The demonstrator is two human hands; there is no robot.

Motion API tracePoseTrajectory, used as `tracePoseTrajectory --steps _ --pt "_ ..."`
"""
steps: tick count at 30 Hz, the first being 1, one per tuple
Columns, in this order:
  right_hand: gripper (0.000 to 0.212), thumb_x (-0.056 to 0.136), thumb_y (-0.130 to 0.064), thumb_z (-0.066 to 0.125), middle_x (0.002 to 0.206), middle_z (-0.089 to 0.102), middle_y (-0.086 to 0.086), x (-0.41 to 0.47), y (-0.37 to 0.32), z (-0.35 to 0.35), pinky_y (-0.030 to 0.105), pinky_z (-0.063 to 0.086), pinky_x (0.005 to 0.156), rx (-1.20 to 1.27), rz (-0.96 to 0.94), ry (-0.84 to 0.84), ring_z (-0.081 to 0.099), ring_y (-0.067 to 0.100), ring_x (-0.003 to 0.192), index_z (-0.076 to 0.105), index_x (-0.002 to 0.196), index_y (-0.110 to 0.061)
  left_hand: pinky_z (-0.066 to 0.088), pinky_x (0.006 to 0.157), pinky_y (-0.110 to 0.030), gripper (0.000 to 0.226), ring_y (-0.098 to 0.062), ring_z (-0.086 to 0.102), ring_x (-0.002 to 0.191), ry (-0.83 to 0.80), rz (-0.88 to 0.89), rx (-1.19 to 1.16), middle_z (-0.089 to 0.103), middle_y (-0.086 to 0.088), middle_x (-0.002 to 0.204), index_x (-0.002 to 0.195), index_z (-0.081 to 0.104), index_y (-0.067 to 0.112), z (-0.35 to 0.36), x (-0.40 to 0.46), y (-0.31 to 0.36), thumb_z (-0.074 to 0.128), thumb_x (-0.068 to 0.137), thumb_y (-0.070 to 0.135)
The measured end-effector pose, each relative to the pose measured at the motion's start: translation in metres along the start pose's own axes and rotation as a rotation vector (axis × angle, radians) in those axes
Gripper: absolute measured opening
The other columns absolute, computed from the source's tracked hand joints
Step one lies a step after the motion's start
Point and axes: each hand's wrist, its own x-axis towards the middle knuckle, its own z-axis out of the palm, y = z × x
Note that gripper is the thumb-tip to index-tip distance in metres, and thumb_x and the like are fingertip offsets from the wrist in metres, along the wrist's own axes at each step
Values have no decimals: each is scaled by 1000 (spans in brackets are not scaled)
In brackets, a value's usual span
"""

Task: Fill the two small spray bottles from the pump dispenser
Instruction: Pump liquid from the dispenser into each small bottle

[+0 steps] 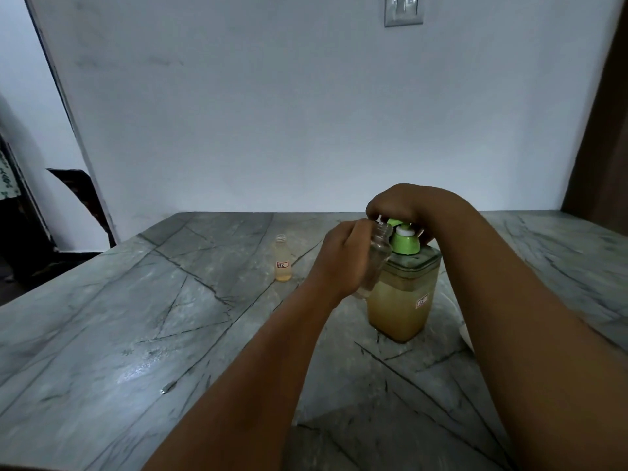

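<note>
We reach both bare forearms forward from the lower edge of the view, converging toward the middle right. Our left hand [343, 256] grips a bottle [377, 256] — fingers curled round its body, knuckles toward us, tilting it rightward. Our right hand [401, 207] arches over the pump [402, 237] — wrist bent sharply down, fingers curled over its head.

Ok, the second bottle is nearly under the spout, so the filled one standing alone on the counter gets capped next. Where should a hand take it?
Grip the small filled bottle round its straight body, near the label, coming from the left or front. It stands upright and uncapped with open counter around it, so a side pinch probably keeps it level and leaves the neck clear.
</note>
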Motion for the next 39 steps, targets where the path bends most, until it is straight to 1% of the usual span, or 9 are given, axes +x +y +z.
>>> tracePoseTrajectory --steps 5,12,16,19,23,27,30,35,39 --pt "31 99 -35 39 80 48 7 1 2 -7 31 43 63 136 -16 4 48 24 65 50 106 -7 50 74 -56 45 -31 60 76 2 -14 -31 63 5 60 59 64 25 1 -1 2 39 96 19" --pt "31 95 -32 45 78 50 11 4 1 -6 32 45 64 94 -2 -5 48 26 63 54 104 -4 49 82 -58 35 -39 61 93 14 -4 -33 60 1 72 69 59 19 2 -4 7 38 97 17" --pt "18 90 -25 51 84 53 12 2 2 -2 27 43 58 32 6 -20 51 27 69 58 92 -9 50 76 -59 33 -32 58 77 25 -8 -24 59 -6 70 67 57 17 2 -1 4 40 95 18" --pt "17 89 -23 51 90 53 12 1 2 1 28 43 60 3 -13 -32 50 28 76 55 77 -11 46 69 -50 33 -31 56 70 17 -7 -22 59 -6 66 67 59 16 1 1 0 41 94 20" --pt "27 97 -34 43 86 53 10 1 3 -7 27 44 57 94 -28 -10 51 25 68 52 100 -9 49 75 -60 35 -40 60 77 12 -3 -39 62 -7 71 68 60 17 2 0 2 39 96 18" --pt "33 102 -30 34 76 47 5 2 2 -11 26 43 58 99 -59 30 48 20 62 52 83 -10 48 81 -63 43 -44 60 83 14 -13 -47 62 -2 67 61 62 23 3 -2 4 39 96 17" --pt "31 96 -31 43 73 52 10 4 2 -8 30 45 61 76 -22 22 50 26 60 56 94 -3 48 82 -62 41 -41 60 84 18 -13 -33 61 -2 68 63 60 23 3 -3 6 37 97 16" --pt "13 87 -18 49 81 51 12 3 0 -1 28 43 57 -20 -26 -1 48 25 62 54 84 -7 49 79 -59 33 -32 57 79 18 13 12 56 -3 71 70 57 16 2 -5 7 38 97 18" --pt "18 91 -23 47 84 51 11 4 2 -2 28 42 59 -5 -31 -9 48 24 61 54 90 -7 48 75 -53 34 -26 55 77 20 28 29 57 -1 69 70 58 16 2 -6 8 37 97 17"
